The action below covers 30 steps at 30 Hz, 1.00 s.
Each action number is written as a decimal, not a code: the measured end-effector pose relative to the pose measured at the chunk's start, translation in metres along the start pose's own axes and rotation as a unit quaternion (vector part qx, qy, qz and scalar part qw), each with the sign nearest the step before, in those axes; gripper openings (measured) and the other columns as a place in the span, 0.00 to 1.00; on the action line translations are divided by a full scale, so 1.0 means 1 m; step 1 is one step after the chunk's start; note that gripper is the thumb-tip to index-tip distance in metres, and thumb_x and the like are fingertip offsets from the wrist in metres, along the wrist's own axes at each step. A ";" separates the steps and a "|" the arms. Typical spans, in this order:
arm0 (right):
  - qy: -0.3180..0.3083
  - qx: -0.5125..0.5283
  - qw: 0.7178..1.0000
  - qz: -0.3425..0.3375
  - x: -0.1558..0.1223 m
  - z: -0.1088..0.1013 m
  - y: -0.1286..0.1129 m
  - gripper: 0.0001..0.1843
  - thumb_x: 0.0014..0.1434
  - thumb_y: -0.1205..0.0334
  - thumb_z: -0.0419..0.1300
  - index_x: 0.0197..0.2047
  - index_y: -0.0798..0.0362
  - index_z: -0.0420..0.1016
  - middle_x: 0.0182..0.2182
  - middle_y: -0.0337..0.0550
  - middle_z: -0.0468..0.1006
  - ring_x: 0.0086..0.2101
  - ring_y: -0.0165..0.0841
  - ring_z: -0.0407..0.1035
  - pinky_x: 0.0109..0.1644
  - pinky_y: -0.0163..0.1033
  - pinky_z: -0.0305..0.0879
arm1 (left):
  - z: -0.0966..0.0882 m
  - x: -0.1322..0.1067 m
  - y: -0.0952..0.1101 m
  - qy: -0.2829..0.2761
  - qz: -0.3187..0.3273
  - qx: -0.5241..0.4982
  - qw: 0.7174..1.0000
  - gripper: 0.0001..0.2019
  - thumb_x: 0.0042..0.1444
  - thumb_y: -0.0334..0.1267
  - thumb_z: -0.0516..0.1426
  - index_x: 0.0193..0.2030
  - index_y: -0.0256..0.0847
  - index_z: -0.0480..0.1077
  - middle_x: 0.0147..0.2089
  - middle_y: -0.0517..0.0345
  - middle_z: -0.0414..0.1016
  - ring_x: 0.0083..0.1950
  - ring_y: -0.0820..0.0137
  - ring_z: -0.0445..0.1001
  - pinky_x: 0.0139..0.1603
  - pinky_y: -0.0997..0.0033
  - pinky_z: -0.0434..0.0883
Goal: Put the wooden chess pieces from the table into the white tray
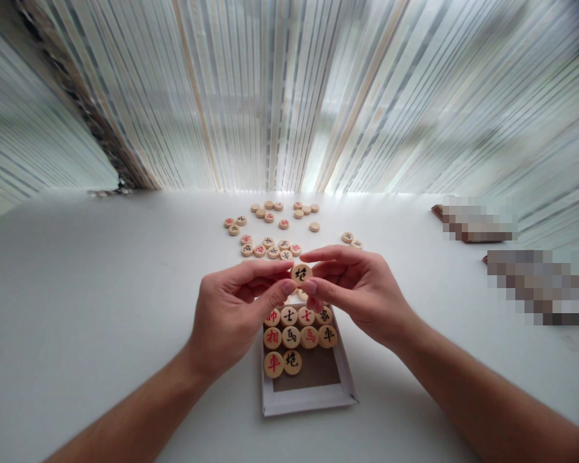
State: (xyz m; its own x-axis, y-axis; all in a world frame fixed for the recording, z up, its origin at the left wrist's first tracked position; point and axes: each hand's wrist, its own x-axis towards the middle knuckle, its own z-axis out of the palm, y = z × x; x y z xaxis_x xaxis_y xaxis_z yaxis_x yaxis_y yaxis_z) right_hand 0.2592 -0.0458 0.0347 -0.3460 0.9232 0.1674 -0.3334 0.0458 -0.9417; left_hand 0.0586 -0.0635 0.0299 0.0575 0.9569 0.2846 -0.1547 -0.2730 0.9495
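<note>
My left hand [234, 308] and my right hand [354, 286] meet above a shallow white box [313, 399]. Both pinch one round wooden chess piece [302, 273] with a black character, held upright between thumbs and fingertips. Inside the box lie several round wooden pieces [292, 337] in rows, marked in red or black; the lower part of the box shows bare brown bottom. Further back, several loose pieces [270, 247] are scattered on the white table [101, 308].
More loose pieces [282, 209] lie near the table's far edge, with two [351, 240] off to the right. Striped curtains [289, 96] hang behind the table. Blurred-out brown objects [477, 222] sit at the far right.
</note>
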 end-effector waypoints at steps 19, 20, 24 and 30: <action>-0.006 0.036 0.998 0.041 0.002 -0.004 0.002 0.12 0.62 0.60 0.77 0.49 0.50 0.92 0.33 0.44 0.88 0.28 0.31 0.82 0.34 0.35 0.81 | 0.000 0.006 0.001 -0.026 -0.096 -0.074 0.992 0.12 0.55 0.36 0.76 0.47 0.44 0.89 0.44 0.50 0.91 0.36 0.72 0.84 0.39 0.77 0.83; -0.005 0.039 0.998 0.041 0.002 -0.005 0.002 0.11 0.62 0.60 0.76 0.49 0.50 0.92 0.34 0.44 0.88 0.28 0.31 0.81 0.34 0.36 0.81 | 0.000 0.006 0.000 -0.027 -0.108 -0.086 0.990 0.13 0.55 0.37 0.76 0.47 0.44 0.89 0.44 0.49 0.91 0.36 0.72 0.83 0.39 0.77 0.82; -0.007 0.039 0.999 0.037 0.002 -0.005 0.002 0.10 0.61 0.61 0.76 0.47 0.48 0.92 0.33 0.43 0.87 0.28 0.30 0.80 0.34 0.35 0.80 | 0.001 0.007 0.001 -0.022 -0.144 -0.114 0.983 0.12 0.51 0.36 0.78 0.43 0.45 0.90 0.42 0.49 0.90 0.37 0.70 0.84 0.38 0.75 0.82; 0.006 -0.006 1.000 0.018 0.003 -0.002 0.001 0.16 0.55 0.61 0.82 0.48 0.48 0.92 0.32 0.43 0.87 0.28 0.30 0.80 0.34 0.34 0.80 | -0.001 0.006 -0.002 -0.018 -0.124 -0.112 0.986 0.10 0.53 0.34 0.77 0.43 0.46 0.90 0.43 0.51 0.90 0.38 0.71 0.83 0.39 0.77 0.82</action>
State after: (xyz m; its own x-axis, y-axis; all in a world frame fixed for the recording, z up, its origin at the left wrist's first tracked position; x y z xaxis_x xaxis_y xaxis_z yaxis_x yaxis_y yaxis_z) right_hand 0.2600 -0.0426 0.0340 -0.3478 0.9285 0.1299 -0.3101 0.0168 -0.9505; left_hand 0.0586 -0.0572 0.0298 0.1564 0.9861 0.0557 -0.3454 0.0017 0.9384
